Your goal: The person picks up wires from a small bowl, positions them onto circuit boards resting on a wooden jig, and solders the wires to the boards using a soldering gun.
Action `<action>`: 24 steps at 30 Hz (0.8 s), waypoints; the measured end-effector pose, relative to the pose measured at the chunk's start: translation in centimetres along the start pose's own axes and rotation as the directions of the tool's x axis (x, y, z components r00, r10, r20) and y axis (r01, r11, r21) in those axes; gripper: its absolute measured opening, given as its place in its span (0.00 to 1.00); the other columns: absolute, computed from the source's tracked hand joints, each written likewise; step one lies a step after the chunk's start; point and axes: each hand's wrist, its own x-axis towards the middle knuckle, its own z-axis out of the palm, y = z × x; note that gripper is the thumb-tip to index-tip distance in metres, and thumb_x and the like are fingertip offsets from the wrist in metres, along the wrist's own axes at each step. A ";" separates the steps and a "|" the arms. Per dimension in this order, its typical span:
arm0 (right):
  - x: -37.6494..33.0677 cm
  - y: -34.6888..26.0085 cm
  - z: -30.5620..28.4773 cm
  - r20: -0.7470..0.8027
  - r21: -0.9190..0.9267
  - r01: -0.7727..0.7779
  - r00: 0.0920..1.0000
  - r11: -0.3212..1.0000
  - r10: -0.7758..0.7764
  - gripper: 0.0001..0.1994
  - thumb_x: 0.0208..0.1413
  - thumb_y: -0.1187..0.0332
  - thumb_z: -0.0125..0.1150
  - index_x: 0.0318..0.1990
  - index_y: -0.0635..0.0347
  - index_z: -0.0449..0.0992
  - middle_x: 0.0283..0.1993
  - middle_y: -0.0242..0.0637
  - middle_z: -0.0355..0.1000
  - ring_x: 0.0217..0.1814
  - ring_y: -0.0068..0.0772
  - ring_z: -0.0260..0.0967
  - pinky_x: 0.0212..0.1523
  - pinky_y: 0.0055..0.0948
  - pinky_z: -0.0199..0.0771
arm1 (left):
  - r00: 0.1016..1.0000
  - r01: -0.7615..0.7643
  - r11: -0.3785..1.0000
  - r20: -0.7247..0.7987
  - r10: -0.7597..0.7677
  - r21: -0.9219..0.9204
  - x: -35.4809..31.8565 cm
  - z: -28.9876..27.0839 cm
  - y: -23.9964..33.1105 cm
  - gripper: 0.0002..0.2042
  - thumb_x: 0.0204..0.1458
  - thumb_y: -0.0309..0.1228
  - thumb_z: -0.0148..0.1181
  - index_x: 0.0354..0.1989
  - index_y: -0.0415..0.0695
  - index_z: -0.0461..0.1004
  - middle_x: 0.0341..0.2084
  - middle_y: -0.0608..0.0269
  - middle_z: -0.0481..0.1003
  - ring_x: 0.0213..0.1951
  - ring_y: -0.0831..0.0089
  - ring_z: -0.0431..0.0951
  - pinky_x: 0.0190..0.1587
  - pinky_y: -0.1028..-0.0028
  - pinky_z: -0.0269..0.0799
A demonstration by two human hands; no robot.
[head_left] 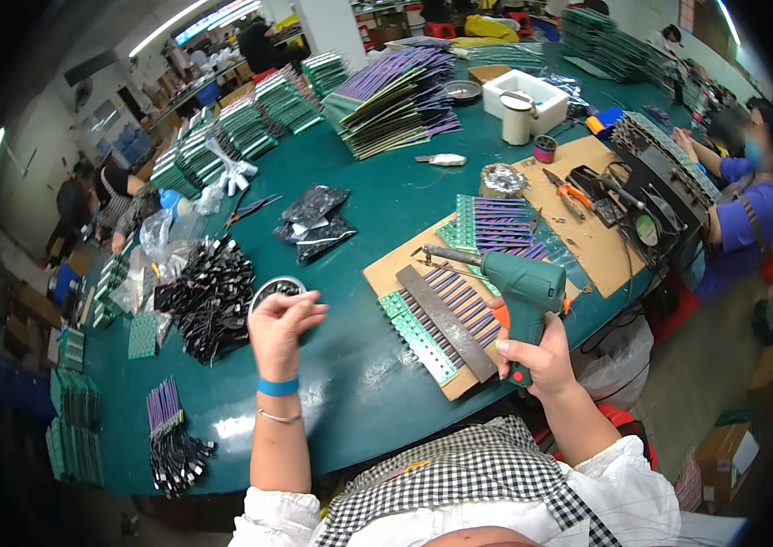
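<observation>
Right hand [543,357] was wrapped tight round the grip of a green electric screwdriver [523,290], fingers fully curled, bit pointing left over the work. Left hand [279,326] was raised near a small round tin [275,290], fingertips pinched together as if on a tiny part; too small to tell what, if anything, sat between them. Blue band on that wrist.

Just beyond the screwdriver, a circuit board [437,324] with purple strips lay on a cardboard sheet [587,239], a dark metal bar [446,321] resting diagonally across it. Left of the tin, a heap of black cables [209,296] and clear bags.

Risks, as a judgement: the bar looked loose, so pressure from the bit could slide it or skew the board; a pinched screw could drop onto the green table [377,401] and roll into the cables; the bit could slip and scratch the board.

Farther out: a second board [494,223], pliers [567,191], a fan [651,223], stacked boards [396,91]. Another person in blue [747,205] sat at the far right.
</observation>
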 end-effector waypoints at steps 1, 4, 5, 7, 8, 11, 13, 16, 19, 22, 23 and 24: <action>0.1 0.1 0.5 0.005 -0.010 -0.010 1.000 1.000 0.010 0.23 0.42 0.77 0.59 0.50 0.71 0.65 0.22 0.38 0.68 0.15 0.24 0.65 0.18 0.21 0.68 | 0.998 0.055 0.998 0.043 -0.055 -0.005 -0.8 0.7 -0.1 0.01 0.48 0.17 0.55 0.27 0.33 0.71 0.32 0.46 0.77 0.29 0.65 0.81 0.30 0.74 0.80; 0.0 0.2 1.6 0.042 0.010 -0.005 0.999 1.000 0.005 0.23 0.42 0.78 0.59 0.50 0.73 0.64 0.23 0.40 0.69 0.15 0.25 0.65 0.17 0.22 0.67 | 0.946 0.117 0.993 0.300 -0.121 0.031 -3.1 3.8 0.2 0.02 0.46 0.17 0.58 0.26 0.35 0.71 0.28 0.49 0.78 0.26 0.69 0.79 0.29 0.74 0.79; -0.1 0.0 2.0 0.059 0.002 0.009 0.998 1.000 -0.009 0.23 0.43 0.78 0.59 0.51 0.71 0.65 0.23 0.38 0.69 0.16 0.24 0.65 0.17 0.21 0.66 | 0.921 0.145 0.988 0.358 -0.152 0.045 -3.9 4.4 0.5 0.02 0.46 0.18 0.59 0.26 0.35 0.72 0.28 0.49 0.78 0.25 0.70 0.79 0.28 0.74 0.78; -0.1 0.4 2.2 0.097 -0.021 0.009 0.995 1.000 -0.007 0.23 0.45 0.80 0.58 0.52 0.67 0.65 0.23 0.35 0.69 0.17 0.22 0.66 0.18 0.19 0.65 | 0.881 0.251 0.968 0.417 -0.223 -0.013 -4.9 5.4 -0.4 0.03 0.50 0.21 0.60 0.30 0.33 0.74 0.28 0.51 0.78 0.25 0.71 0.79 0.29 0.75 0.78; 0.0 0.7 2.3 0.114 -0.019 0.000 0.993 1.000 0.002 0.23 0.45 0.80 0.58 0.52 0.67 0.65 0.23 0.35 0.69 0.17 0.22 0.66 0.18 0.19 0.65 | 0.858 0.309 0.951 0.436 -0.272 -0.013 -5.3 5.6 -0.6 0.04 0.51 0.22 0.60 0.32 0.32 0.74 0.28 0.51 0.78 0.25 0.71 0.79 0.29 0.75 0.78; 0.0 1.2 2.6 0.103 -0.054 -0.009 0.995 0.998 0.015 0.24 0.46 0.79 0.58 0.54 0.67 0.64 0.28 0.38 0.71 0.18 0.22 0.66 0.18 0.19 0.65 | 0.824 0.353 0.934 0.491 -0.283 -0.053 -6.2 6.2 -1.5 0.06 0.53 0.24 0.59 0.35 0.32 0.75 0.29 0.53 0.78 0.27 0.72 0.79 0.30 0.75 0.78; -0.2 1.3 3.0 0.074 -0.126 -0.013 0.997 0.992 0.022 0.25 0.46 0.81 0.59 0.55 0.69 0.62 0.37 0.41 0.71 0.23 0.23 0.69 0.21 0.19 0.69 | 0.819 0.349 0.935 0.503 -0.274 -0.059 -7.2 6.7 -1.3 0.06 0.53 0.24 0.59 0.36 0.33 0.74 0.28 0.54 0.77 0.26 0.73 0.78 0.29 0.75 0.77; -0.1 2.2 4.0 0.037 -0.094 0.121 0.992 0.988 -0.118 0.26 0.46 0.83 0.60 0.55 0.69 0.62 0.40 0.41 0.71 0.30 0.24 0.72 0.27 0.20 0.73 | 0.797 0.377 0.922 0.538 -0.274 -0.089 -8.4 7.8 -1.0 0.09 0.53 0.21 0.58 0.41 0.34 0.70 0.27 0.56 0.77 0.25 0.74 0.78 0.28 0.77 0.76; -0.3 2.8 3.9 0.046 -0.098 0.127 0.991 0.987 -0.123 0.25 0.46 0.84 0.62 0.54 0.69 0.63 0.36 0.37 0.73 0.35 0.23 0.72 0.32 0.21 0.74 | 0.808 0.351 0.924 0.549 -0.214 -0.156 -8.9 8.1 -1.1 0.12 0.52 0.19 0.59 0.43 0.36 0.67 0.26 0.56 0.76 0.25 0.76 0.77 0.27 0.78 0.76; -0.6 3.3 3.0 0.117 -0.201 0.103 0.990 0.974 -0.081 0.30 0.44 0.82 0.64 0.57 0.68 0.59 0.55 0.43 0.61 0.39 0.29 0.73 0.27 0.21 0.75 | 0.796 0.329 0.941 0.560 -0.229 -0.083 -8.9 8.0 -0.7 0.13 0.51 0.19 0.60 0.43 0.38 0.65 0.25 0.58 0.76 0.23 0.77 0.76 0.26 0.79 0.74; -0.7 3.4 2.8 0.120 -0.202 0.100 0.990 0.974 -0.077 0.30 0.44 0.82 0.64 0.57 0.68 0.59 0.55 0.43 0.61 0.39 0.29 0.73 0.27 0.21 0.75 | 0.778 0.316 0.948 0.584 -0.233 -0.043 -9.0 8.0 -0.7 0.13 0.51 0.19 0.60 0.43 0.39 0.64 0.24 0.59 0.76 0.23 0.77 0.76 0.26 0.80 0.74; -0.9 3.6 2.8 0.136 -0.220 0.135 0.985 0.966 -0.106 0.31 0.44 0.83 0.64 0.57 0.68 0.59 0.56 0.43 0.61 0.40 0.30 0.73 0.29 0.21 0.76 | 0.758 0.302 0.953 0.607 -0.238 -0.004 -9.1 8.0 -0.8 0.13 0.51 0.19 0.60 0.43 0.39 0.64 0.24 0.59 0.76 0.23 0.78 0.76 0.25 0.80 0.73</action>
